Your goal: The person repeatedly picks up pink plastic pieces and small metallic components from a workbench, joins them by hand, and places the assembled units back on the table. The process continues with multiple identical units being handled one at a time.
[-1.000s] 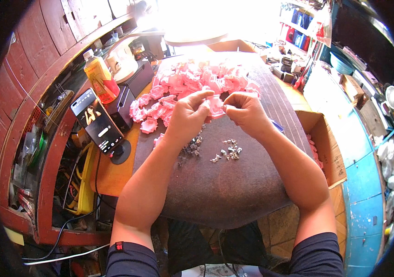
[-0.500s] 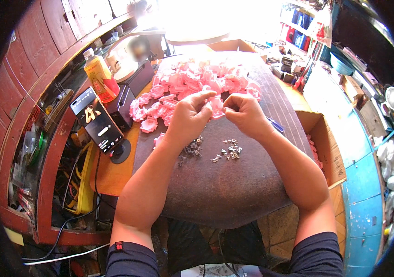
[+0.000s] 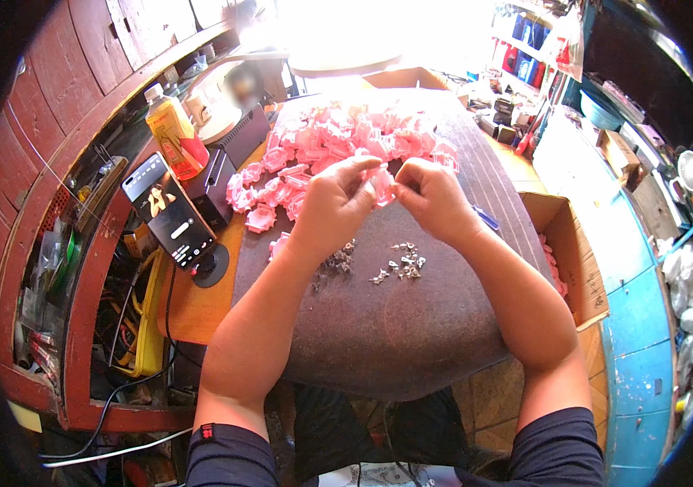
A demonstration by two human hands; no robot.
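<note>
Between my two hands, above the dark tabletop [image 3: 395, 341], is a small pink plastic part [image 3: 382, 188]. My left hand [image 3: 335, 201] grips it from the left with thumb and fingers. On the other side my right hand [image 3: 434, 200] is closed in a pinch, its fingertips touching the part's right edge; anything small inside that pinch is hidden. Behind the hands lies a big heap of similar pink parts [image 3: 326, 138]. Nearer me are a scatter of small shiny metal pieces [image 3: 405, 264] and a darker little pile of small pieces [image 3: 336, 261], partly behind my left forearm.
A phone [image 3: 169, 213] leans on a round stand at the left, before a drink bottle [image 3: 176, 138] and a dark box [image 3: 215, 188]. A blue pen-like tool [image 3: 486, 217] lies right of my right hand. An open cardboard box [image 3: 582, 268] holding pink parts stands beyond the right edge.
The pink part has turned slightly between my fingers. My right hand has shifted a little, its fingertips still at the part's edge.
</note>
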